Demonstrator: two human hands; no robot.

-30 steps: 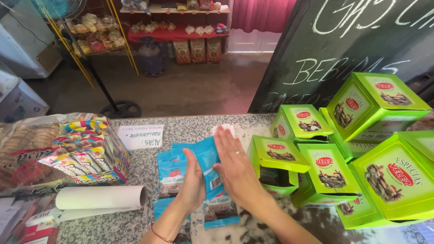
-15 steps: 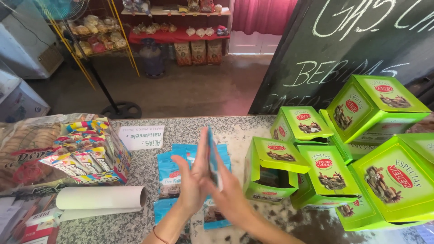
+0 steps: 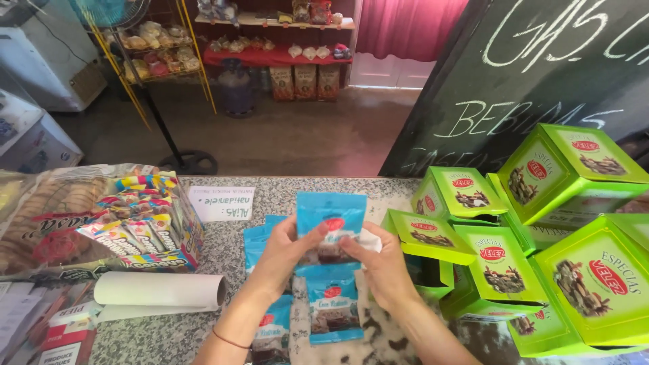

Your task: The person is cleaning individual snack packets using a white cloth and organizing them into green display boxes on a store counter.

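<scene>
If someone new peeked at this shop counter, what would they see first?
Probably the bright green boxes piled on the right of the stone counter. Next, in the middle, the left hand and right hand hold up a blue packet over more blue packets. At the left sits a colourful candy box.

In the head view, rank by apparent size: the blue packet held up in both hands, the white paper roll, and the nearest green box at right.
1. green box, though nearness inflates it
2. white paper roll
3. blue packet, roughly comparable to the roll
</scene>
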